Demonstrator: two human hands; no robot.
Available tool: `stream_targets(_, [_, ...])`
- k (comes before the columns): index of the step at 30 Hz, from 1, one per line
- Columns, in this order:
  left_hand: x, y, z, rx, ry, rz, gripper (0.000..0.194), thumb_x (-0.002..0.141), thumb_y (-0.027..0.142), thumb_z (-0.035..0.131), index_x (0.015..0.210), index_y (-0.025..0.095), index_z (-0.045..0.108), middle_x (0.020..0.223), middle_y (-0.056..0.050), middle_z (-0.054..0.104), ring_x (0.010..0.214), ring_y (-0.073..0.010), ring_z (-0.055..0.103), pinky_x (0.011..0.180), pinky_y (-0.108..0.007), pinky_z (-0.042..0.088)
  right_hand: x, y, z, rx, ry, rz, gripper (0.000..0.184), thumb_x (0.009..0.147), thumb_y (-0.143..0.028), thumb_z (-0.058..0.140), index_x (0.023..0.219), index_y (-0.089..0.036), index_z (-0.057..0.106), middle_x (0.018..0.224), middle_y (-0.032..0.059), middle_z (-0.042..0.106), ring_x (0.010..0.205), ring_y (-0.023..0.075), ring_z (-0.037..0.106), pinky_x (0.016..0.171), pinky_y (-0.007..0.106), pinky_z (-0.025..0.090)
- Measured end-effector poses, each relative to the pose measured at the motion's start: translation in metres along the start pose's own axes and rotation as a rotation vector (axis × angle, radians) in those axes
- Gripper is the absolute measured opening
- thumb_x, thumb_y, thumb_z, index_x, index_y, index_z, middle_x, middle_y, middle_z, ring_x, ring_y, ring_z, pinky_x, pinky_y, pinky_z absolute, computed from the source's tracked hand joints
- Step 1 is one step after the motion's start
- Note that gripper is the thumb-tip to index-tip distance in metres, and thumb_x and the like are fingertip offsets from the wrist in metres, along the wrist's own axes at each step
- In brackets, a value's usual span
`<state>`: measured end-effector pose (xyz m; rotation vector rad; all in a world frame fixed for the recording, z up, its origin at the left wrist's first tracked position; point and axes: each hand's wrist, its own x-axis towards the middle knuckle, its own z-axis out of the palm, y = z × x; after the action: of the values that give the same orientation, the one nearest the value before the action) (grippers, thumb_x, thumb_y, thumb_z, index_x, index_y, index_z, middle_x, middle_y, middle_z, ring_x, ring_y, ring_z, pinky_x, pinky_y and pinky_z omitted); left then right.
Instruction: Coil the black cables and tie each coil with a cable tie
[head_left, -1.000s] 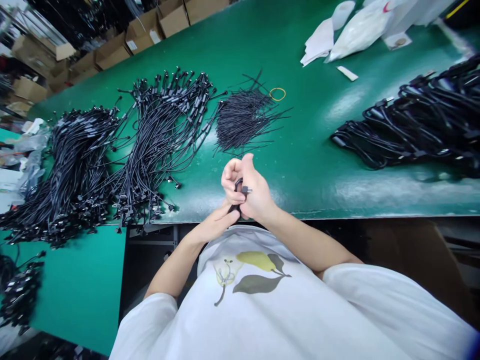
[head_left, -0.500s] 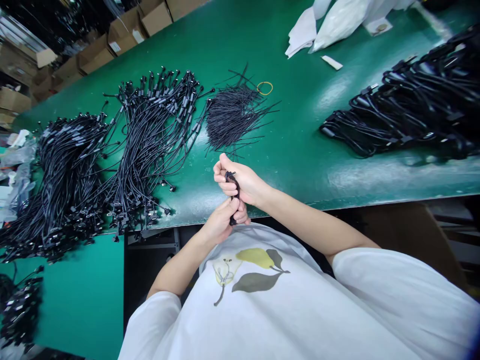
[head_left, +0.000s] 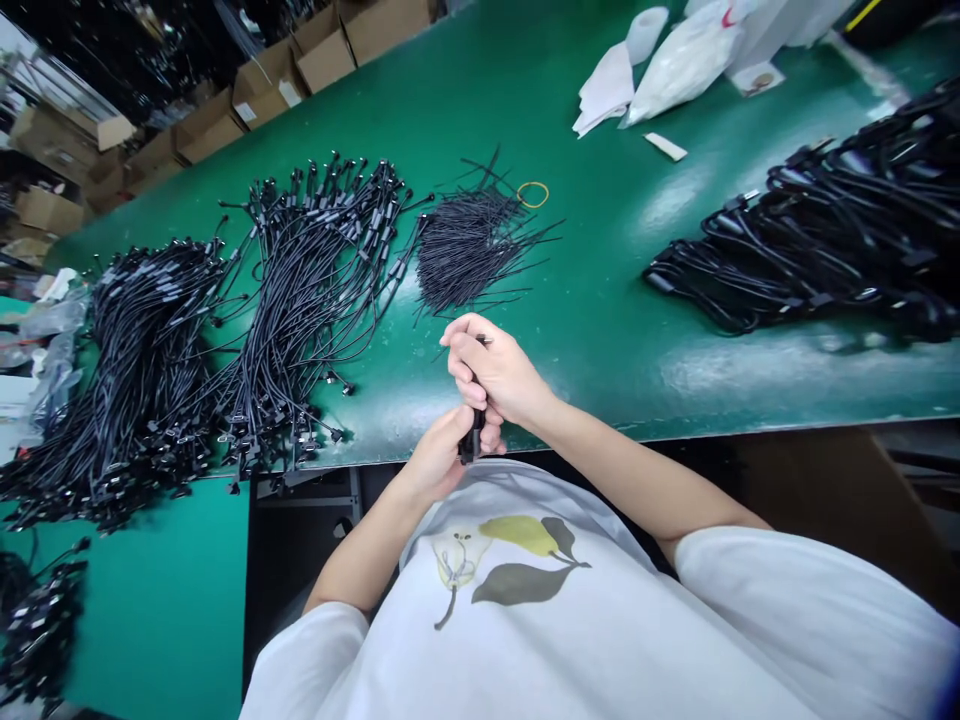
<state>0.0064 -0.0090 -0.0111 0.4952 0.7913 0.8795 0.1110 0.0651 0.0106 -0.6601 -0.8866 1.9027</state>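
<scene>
A folded black cable (head_left: 471, 442) is held upright in front of my shirt, at the table's near edge. My left hand (head_left: 442, 446) is closed around its lower part, the thumb lying along it. Above, my right hand (head_left: 498, 372) is wrapped about the upper part, thumb and fingers pinched together. A thin dark strand, which looks like a twist tie, pokes out by the right fingertips. Just beyond the hands lies a pile of thin black twist ties (head_left: 465, 250). Much of the cable is hidden by the fingers.
Unbundled black cables (head_left: 300, 270) lie in heaps to the left. Folded cable bundles (head_left: 810, 240) are stacked on the right of the green table (head_left: 592, 330). A yellow rubber band (head_left: 533, 194), a white plastic bag (head_left: 682, 65) and cardboard boxes (head_left: 270, 85) are farther back.
My right hand has turned over the cable's top, and its thumb and fingers have come together. The left hand keeps its hold. The view has shifted slightly.
</scene>
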Motion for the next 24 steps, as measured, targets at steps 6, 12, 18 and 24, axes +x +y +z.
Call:
stream_targets(6, [0.001, 0.005, -0.003, 0.088, 0.046, 0.003, 0.038, 0.075, 0.048, 0.072, 0.080, 0.013, 0.059, 0.054, 0.006, 0.039, 0.048, -0.0064, 0.030, 0.052, -0.023, 0.030, 0.005, -0.001, -0.011, -0.238, -0.060, -0.060, 0.029, 0.088, -0.048, 0.055, 0.093, -0.020, 0.047, 0.059, -0.0085, 0.049, 0.039, 0.0061, 0.045, 0.037, 0.018, 0.037])
stream_targets(12, [0.000, 0.020, -0.026, 0.625, 0.172, 0.152, 0.040, 0.084, 0.055, 0.058, 0.082, 0.015, 0.061, 0.058, 0.004, 0.043, 0.055, -0.0109, 0.035, 0.056, -0.025, 0.028, -0.019, -0.025, -0.033, -1.111, -0.091, -0.613, 0.034, 0.086, -0.036, 0.061, 0.116, -0.021, 0.055, 0.115, 0.0100, 0.060, 0.109, 0.0241, 0.056, 0.095, 0.045, 0.045])
stream_targets(18, [0.001, 0.033, -0.027, 1.201, 0.135, 0.295, 0.016, 0.088, 0.033, 0.057, 0.079, 0.021, 0.062, 0.072, -0.002, 0.053, 0.071, -0.0184, 0.044, 0.071, -0.027, 0.032, -0.039, -0.005, -0.038, -1.857, -0.454, -0.434, 0.026, 0.095, -0.016, 0.037, 0.099, -0.009, 0.062, 0.091, 0.0144, 0.064, 0.088, 0.0238, 0.060, 0.083, 0.041, 0.045])
stream_targets(24, [-0.003, 0.024, -0.029, 1.485, 0.034, 0.290, 0.014, 0.090, 0.028, 0.052, 0.084, 0.022, 0.063, 0.077, -0.005, 0.055, 0.074, -0.0212, 0.046, 0.074, -0.030, 0.032, -0.038, 0.011, -0.055, -1.892, -0.627, -0.262, 0.025, 0.098, -0.025, 0.037, 0.093, -0.013, 0.058, 0.083, 0.0084, 0.063, 0.072, 0.0180, 0.059, 0.057, 0.027, 0.033])
